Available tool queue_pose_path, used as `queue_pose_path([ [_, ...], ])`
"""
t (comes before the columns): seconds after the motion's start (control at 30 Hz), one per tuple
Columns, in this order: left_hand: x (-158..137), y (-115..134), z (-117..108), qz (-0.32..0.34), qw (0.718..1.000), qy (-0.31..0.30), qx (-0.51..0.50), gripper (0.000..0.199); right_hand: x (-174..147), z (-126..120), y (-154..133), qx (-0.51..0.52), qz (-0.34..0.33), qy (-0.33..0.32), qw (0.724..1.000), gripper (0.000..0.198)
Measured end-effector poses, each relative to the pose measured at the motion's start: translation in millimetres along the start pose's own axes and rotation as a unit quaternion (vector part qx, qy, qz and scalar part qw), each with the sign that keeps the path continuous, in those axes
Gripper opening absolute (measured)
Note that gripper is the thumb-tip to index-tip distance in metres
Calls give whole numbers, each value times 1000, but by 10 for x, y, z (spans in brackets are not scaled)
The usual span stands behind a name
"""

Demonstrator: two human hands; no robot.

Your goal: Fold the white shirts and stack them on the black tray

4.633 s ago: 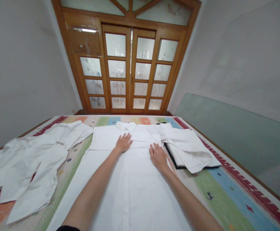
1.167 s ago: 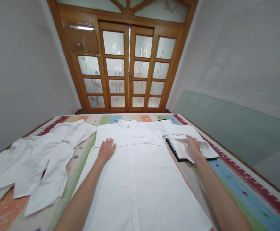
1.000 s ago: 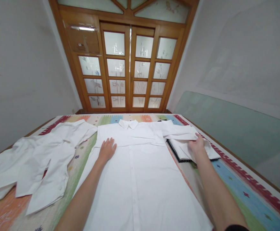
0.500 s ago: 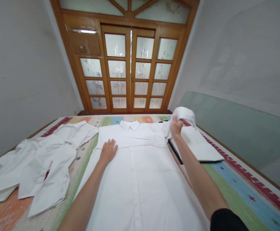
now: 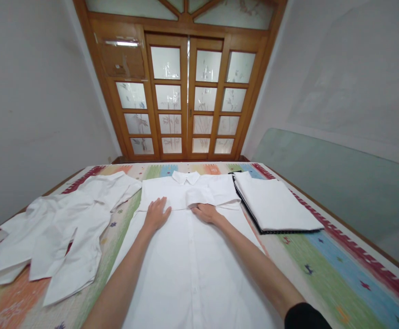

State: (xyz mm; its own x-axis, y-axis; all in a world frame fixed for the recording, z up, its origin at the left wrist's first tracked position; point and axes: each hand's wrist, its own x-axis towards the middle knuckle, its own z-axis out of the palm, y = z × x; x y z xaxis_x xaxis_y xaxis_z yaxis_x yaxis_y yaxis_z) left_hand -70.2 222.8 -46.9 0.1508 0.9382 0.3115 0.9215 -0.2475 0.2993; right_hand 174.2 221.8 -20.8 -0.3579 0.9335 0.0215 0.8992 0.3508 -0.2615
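Note:
A white collared shirt [image 5: 191,256] lies front up, its button placket running toward me and its collar [image 5: 186,177] at the far end. My left hand [image 5: 157,214] rests flat on the left of its chest, fingers spread. My right hand [image 5: 204,213] is at the middle of the chest, gripping the lower edge of the right sleeve [image 5: 199,197], which is folded inward across the front. Cloth partly covers the right fingertips.
More white shirts [image 5: 72,228] lie loosely spread on the left. A folded white garment [image 5: 278,205] sits on a dark item at right. Everything rests on a patterned bedspread [image 5: 326,269]. A pale green board [image 5: 322,169] stands along the right wall; wooden glazed doors [image 5: 189,100] are beyond.
My right hand has carried the sleeve from beyond the shirt's right side inward and down onto the chest. The folded garment at right is now uncovered. My left hand has stayed in place.

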Motion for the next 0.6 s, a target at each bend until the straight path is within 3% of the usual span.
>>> queue_pose_path([
  [0.13,6,194,-20,50,994,19,-100,56,40,10,-12,13,-13,-5,1000,45],
  [0.3,88,692,1,161,976,38,-144,64,70,96,-27,-17,-35,16,999,41],
  [0.47,244,1044,54,120,989,69,-53,75,71,122,-53,-42,-40,47,997,44],
  [0.6,346,969,71,69,991,80,-77,67,58,121,-44,-32,-54,62,996,45],
])
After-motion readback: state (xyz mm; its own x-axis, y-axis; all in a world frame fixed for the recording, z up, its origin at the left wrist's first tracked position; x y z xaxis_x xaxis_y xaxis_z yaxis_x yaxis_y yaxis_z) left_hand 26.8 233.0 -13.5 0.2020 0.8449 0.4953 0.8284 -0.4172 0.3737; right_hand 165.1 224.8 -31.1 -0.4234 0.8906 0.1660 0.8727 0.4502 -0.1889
